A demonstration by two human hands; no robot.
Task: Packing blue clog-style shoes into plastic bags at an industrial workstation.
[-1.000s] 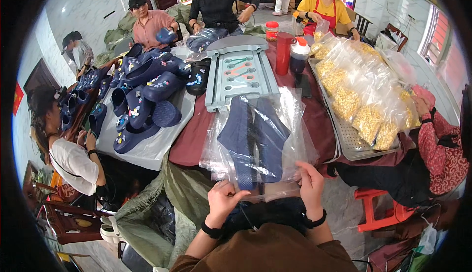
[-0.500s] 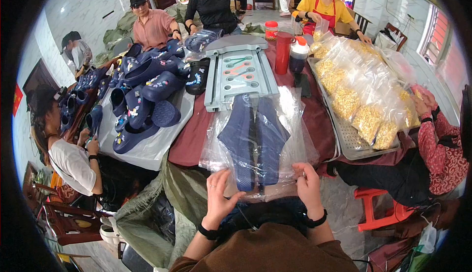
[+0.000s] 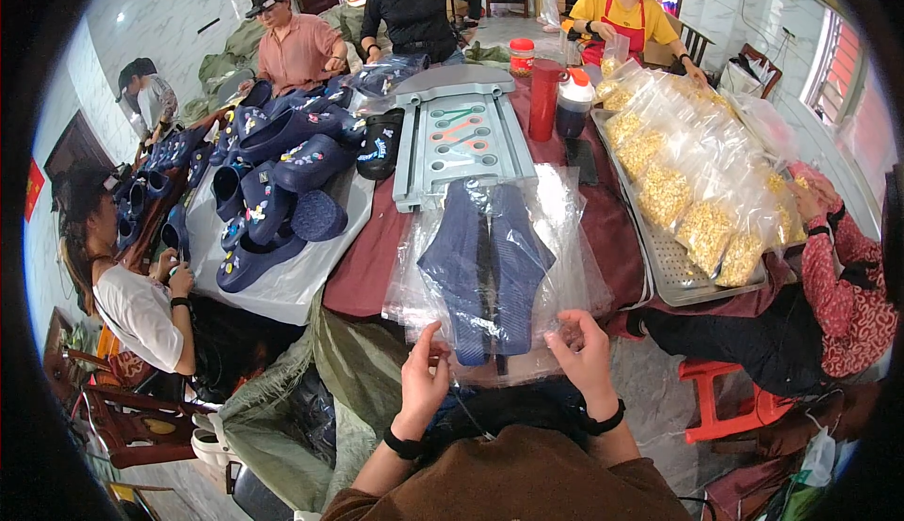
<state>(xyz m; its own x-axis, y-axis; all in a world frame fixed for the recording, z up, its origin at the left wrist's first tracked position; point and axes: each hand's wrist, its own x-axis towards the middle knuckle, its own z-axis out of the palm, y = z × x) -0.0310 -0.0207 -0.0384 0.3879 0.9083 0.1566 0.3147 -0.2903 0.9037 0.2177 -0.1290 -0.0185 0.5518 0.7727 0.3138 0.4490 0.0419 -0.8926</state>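
Well, the left hand's (image 3: 424, 380) fingers are half curled at the near edge of the clear bag (image 3: 570, 248); the right hand's (image 3: 584, 356) thumb and forefinger stand slightly apart at its near right edge (whether either pinches film, I cannot tell). Two long navy ribbed pieces (image 3: 518, 286), shoe-like under the glare, lie side by side inside. The bag sits on the near side of the grey slotted panel (image 3: 471, 124), overlapping its near end.

Right of the panel, a metal tray (image 3: 683, 281) carries clear pouches (image 3: 702, 224) of yellow kernels; closer to it stand a red cylinder (image 3: 543, 102) and a bottle (image 3: 572, 112) of dark liquid. Left of it, navy clogs (image 3: 301, 159) are heaped.

Compared with half a second ago, the left thumb has drawn up from the bag's near edge, while the bag lies practically unmoved.
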